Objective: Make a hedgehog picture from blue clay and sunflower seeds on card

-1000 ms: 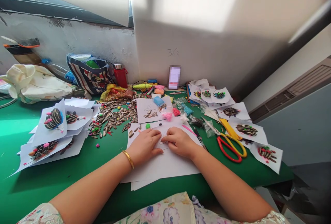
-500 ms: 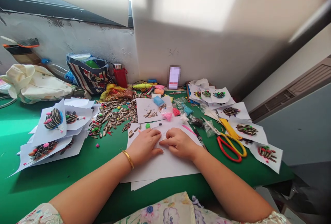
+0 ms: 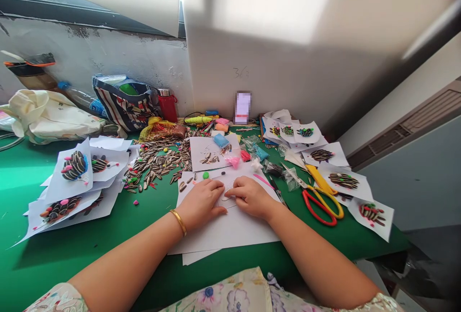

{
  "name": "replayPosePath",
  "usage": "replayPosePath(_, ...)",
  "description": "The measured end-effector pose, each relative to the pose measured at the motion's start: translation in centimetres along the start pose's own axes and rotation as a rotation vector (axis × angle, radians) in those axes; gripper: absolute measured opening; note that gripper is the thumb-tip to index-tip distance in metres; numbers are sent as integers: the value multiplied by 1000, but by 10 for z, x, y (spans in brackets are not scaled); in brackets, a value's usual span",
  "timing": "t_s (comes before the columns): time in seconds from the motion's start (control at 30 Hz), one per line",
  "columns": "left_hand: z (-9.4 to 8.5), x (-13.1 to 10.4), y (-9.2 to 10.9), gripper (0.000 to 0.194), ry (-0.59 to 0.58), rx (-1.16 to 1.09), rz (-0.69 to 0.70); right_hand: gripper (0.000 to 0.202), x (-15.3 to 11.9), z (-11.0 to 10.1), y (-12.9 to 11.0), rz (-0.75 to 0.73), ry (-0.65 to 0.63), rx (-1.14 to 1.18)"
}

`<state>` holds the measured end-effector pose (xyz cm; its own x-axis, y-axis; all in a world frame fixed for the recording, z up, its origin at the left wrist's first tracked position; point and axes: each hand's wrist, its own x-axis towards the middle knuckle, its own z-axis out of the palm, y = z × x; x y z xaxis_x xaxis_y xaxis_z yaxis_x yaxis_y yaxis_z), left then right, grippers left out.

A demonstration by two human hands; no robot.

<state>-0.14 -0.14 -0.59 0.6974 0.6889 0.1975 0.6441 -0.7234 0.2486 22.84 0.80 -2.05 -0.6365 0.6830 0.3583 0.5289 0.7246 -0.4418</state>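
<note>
My left hand (image 3: 204, 200) lies flat on a small white paper (image 3: 236, 210), fingers stretched out and thumb apart, with a gold bangle on the wrist. On the same paper my right hand (image 3: 250, 198) presses down with its index fingertip, the other fingers curled under. A small pale patch (image 3: 225, 198) shows at that fingertip; I cannot make out what it is. Just beyond my left hand are a green ball of clay (image 3: 205, 175) and a few sunflower seeds (image 3: 183, 187). A small dark piece (image 3: 223, 173) sits between the hands, farther off.
A heap of sunflower seeds (image 3: 158, 161) spreads left of the papers. Sheets with seed pictures are stacked left (image 3: 104, 197) and right (image 3: 345, 182). Scissors (image 3: 320, 204) and a black pen (image 3: 278, 192) lie to the right. Bagged clay (image 3: 260, 152) and a phone (image 3: 243, 108) are behind.
My right hand has shifted very slightly up and its index finger lies a little differently on the paper. My left hand stays put.
</note>
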Motion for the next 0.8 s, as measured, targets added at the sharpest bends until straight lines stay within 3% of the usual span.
replayPosePath(0.2, 1, 0, -1, 52, 14, -23, -6, 43, -1, 2, 5, -3, 63, 6)
replayPosePath(0.4, 0, 1, -1, 51, 7, -30, -10, 40, -2, 4, 9, -16, 29, -38)
replayPosePath(0.6, 1, 1, -2, 53, -1, -9, -17, 44, -1, 5, 11, -10, 115, -17)
replayPosePath(0.8, 2, 0, -2, 51, 18, -29, 2, 42, -1, 4, 7, 3, 22, -53)
